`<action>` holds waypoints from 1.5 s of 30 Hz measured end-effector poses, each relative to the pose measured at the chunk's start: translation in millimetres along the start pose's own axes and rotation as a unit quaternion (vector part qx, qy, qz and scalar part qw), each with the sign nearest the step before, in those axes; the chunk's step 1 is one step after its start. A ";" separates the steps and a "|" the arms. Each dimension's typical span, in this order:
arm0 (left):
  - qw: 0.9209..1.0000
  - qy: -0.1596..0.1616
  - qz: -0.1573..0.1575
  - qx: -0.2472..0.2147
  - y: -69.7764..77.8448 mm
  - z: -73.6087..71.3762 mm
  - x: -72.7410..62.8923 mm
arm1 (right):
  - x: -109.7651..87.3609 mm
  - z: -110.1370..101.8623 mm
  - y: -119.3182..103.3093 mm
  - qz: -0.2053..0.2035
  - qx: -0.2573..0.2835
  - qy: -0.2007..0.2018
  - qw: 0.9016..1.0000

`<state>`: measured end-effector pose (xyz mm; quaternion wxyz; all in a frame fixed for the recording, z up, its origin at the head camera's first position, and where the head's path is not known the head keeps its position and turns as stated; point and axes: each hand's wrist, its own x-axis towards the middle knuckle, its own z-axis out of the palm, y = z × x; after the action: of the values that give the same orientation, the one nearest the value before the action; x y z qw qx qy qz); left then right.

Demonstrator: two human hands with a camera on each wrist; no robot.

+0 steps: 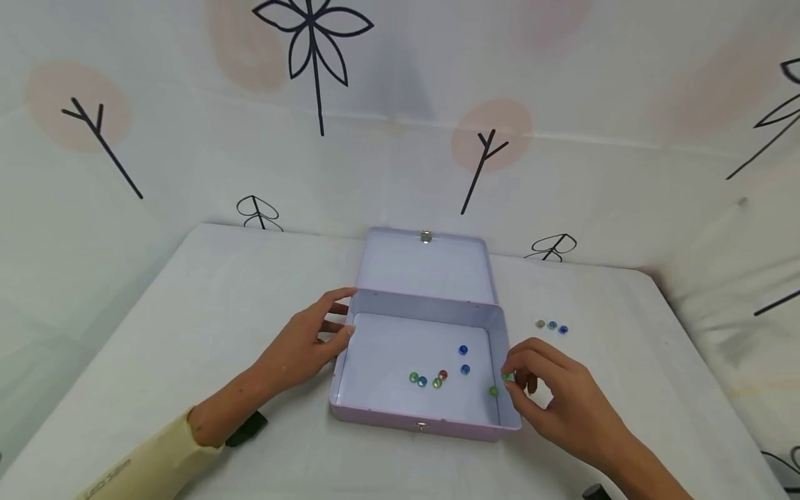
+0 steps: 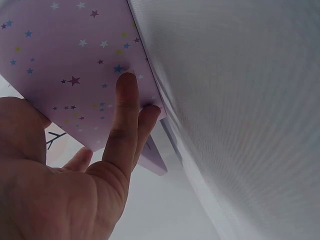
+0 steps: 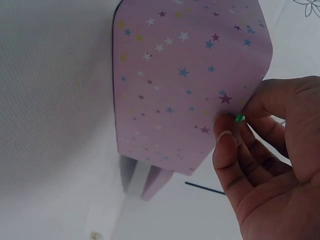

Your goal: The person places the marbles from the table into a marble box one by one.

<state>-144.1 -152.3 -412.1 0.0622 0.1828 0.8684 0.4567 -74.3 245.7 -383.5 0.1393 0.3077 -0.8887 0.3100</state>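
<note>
A lilac metal box lies with its lid hinged back, its outside printed with small stars. Several glass marbles, such as a blue marble and a red marble, rest on its floor. My left hand holds the box's left wall, thumb and index finger at the rim, other fingers against the starry outside. At the right rim, my right hand pinches a green marble between thumb and fingertips. Another green marble lies just inside that wall.
Right of the box, a brownish marble and two blue marbles sit in a short row on the white-covered table. Behind the table hangs a white cloth with plant drawings. A dark object shows beneath the left wrist.
</note>
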 end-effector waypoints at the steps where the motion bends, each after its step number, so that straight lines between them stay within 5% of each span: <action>1: 1.000 0.000 0.000 0.000 0.1 -0.1 -0.1 | 0.1 0.2 -0.1 0.000 -0.001 -0.001 1.000; 29: 1.000 0.003 -0.008 0.009 0.3 0.1 -2.2 | 2.3 -14.5 26.0 -0.002 -0.058 0.043 0.997; 45: 1.000 -0.002 -0.012 -0.009 -1.5 1.6 -1.2 | -3.9 -24.2 68.9 0.064 -0.104 0.090 0.988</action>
<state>-143.0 -152.3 -414.3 0.0709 0.1726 0.8664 0.4631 -113.6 305.6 -398.6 0.2299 0.2049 -0.9177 0.2509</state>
